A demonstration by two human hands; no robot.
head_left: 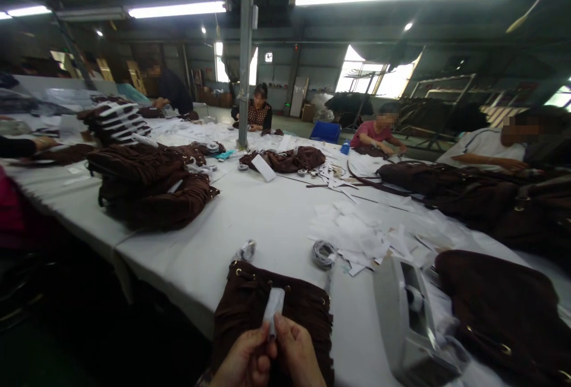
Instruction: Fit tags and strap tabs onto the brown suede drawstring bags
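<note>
A dark brown fringed bag (pixel 232 307) with brass-coloured eyelets lies at the near edge of the white table, right below my hands. Over it, my left hand (pixel 250 354) and my right hand (pixel 294 348) pinch the lower end of a small white strip (pixel 275 304), thumbs close together. The strip looks like paper or thin wrapping; its exact kind is unclear. Just beyond the bag sit a small clear-wrapped bundle (pixel 246 250) and a grey coil (pixel 323 254).
A grey tape dispenser (pixel 399 315) stands at my right, beside another brown bag (pixel 499 304). Brown bags are stacked (pixel 151 185) at the left. Paper scraps (pixel 357 226) litter the right side. A metal post (pixel 245 54) rises mid-table. Several people work around the table.
</note>
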